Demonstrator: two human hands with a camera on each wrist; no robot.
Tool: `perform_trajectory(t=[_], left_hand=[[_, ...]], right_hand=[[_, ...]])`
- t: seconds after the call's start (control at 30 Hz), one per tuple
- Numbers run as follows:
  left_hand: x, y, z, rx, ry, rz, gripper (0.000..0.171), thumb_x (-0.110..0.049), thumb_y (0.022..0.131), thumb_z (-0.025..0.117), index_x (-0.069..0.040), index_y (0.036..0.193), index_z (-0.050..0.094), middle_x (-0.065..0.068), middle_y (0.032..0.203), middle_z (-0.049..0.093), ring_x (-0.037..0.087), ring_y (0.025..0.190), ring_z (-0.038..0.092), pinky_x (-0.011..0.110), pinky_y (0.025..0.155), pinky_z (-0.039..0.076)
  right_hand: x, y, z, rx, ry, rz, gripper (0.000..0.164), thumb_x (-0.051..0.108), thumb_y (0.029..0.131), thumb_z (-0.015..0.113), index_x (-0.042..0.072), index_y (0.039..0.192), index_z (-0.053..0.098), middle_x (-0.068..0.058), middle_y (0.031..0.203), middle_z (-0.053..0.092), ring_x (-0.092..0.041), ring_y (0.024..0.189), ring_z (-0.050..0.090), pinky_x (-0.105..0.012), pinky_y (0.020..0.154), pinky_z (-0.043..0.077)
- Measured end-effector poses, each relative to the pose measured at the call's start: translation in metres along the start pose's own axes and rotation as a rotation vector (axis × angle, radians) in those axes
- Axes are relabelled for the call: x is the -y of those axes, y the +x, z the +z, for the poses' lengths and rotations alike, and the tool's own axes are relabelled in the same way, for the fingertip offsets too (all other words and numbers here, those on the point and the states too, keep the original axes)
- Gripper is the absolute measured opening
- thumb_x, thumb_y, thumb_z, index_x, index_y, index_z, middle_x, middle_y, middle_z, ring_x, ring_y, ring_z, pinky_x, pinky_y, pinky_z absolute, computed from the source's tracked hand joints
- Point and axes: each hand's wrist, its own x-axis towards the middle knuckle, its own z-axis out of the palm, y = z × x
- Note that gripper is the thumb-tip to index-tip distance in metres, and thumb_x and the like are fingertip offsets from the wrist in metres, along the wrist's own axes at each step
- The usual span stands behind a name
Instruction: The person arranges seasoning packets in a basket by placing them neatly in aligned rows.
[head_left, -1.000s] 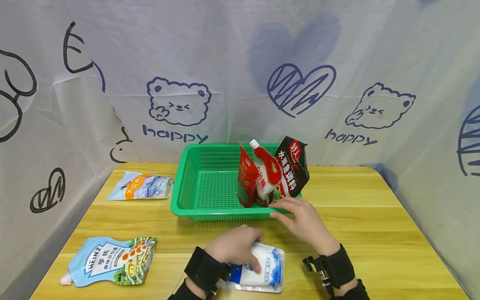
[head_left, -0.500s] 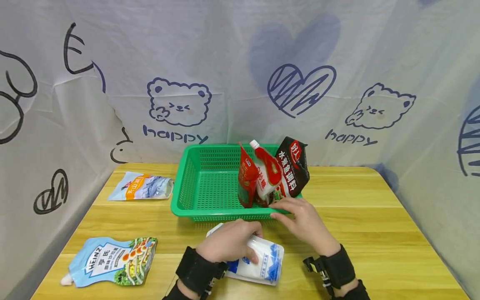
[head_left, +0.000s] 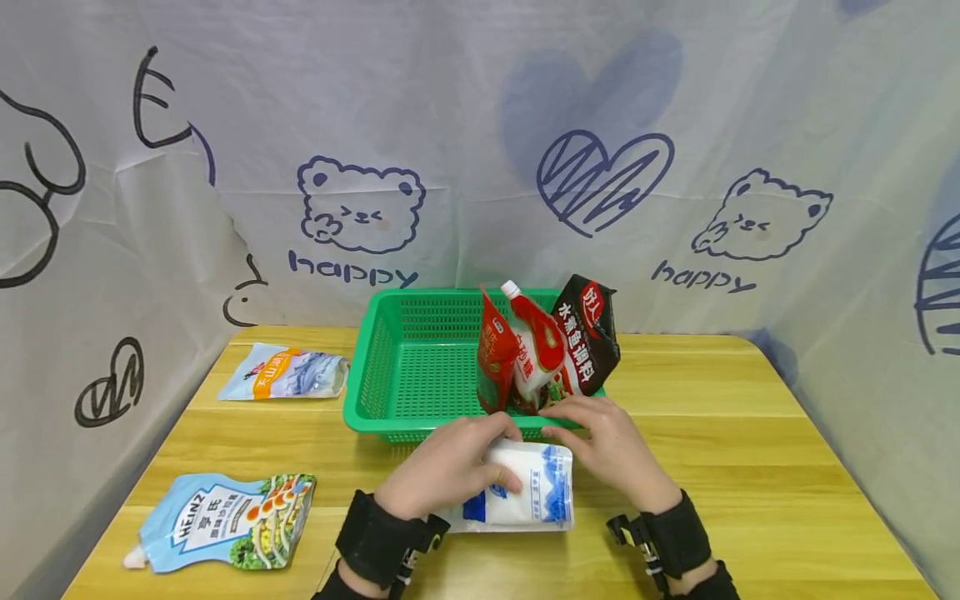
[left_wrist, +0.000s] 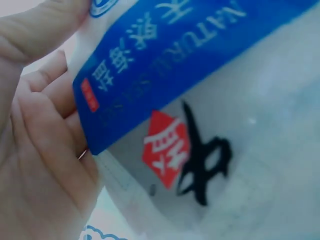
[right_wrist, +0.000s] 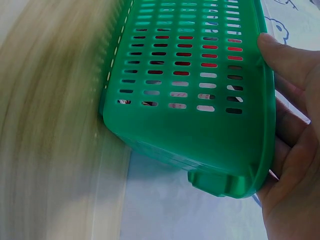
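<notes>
My left hand grips a white and blue bag of sea salt, thumb over its face and fingers behind, just before the green basket. In the left wrist view the salt bag shows a blue band with printed lettering. My right hand holds the basket's front rim near its right corner; the right wrist view shows the thumb over the rim of the basket. Inside, at the right end, stand a red pouch, a white and red capped pouch and a black seasoning packet.
On the wooden table, a light blue Heinz pouch lies at the front left. A blue and orange bag lies left of the basket. White cloth with drawings hangs behind and at the sides.
My left hand has lifted the salt bag off the table and brought it up and forward to the basket's front. The right hand has stayed on the rim.
</notes>
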Motion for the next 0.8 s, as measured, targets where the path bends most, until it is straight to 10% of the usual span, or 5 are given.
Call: perform_trajectory(t=[0.8], left_hand=[[-0.0004,-0.0056,-0.01,-0.578,-0.169,0.057,0.038,-0.016,0.085,0.085,-0.006,0.114,0.062,0.006,0.1,0.071,0.015,0.078,0.063,0.026,0.061,0.055]], right_hand=[[0.0044,-0.0011,-0.0036,-0.038,-0.01,0.008,0.033,0.01,0.089,0.082,0.002,0.12,0.075,-0.015,0.121,0.074,-0.032,0.109,0.071,-0.049,0.092,0.059]])
